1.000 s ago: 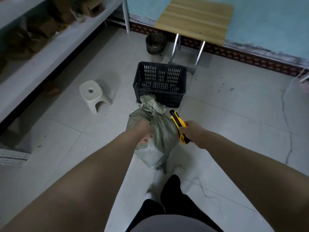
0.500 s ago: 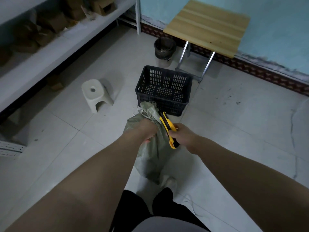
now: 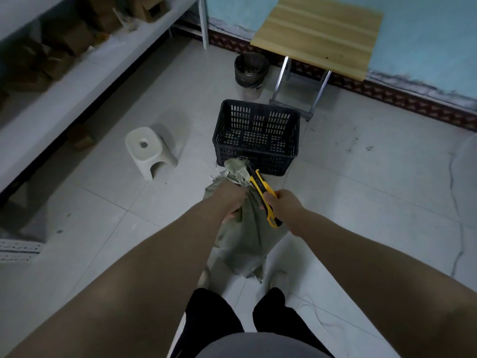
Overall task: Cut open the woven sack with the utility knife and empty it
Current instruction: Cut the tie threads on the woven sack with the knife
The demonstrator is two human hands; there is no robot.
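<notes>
A grey-green woven sack (image 3: 245,236) stands on the tiled floor in front of my legs, its tied neck bunched at the top. My left hand (image 3: 231,200) grips the sack just below that neck. My right hand (image 3: 285,202) holds a yellow and black utility knife (image 3: 263,192), whose front end lies against the right side of the bunched neck. The blade itself is too small to make out. A black plastic crate (image 3: 258,120) stands just behind the sack, open side up.
A small white stool (image 3: 147,151) sits on the floor to the left. A dark bin (image 3: 250,71) and a wooden folding table (image 3: 320,32) stand by the back wall. White shelving (image 3: 77,68) with cardboard boxes runs along the left.
My right hand has brought the knife leftward and forward, from beside the sack to its tied neck. My left hand keeps its grip on the sack.
</notes>
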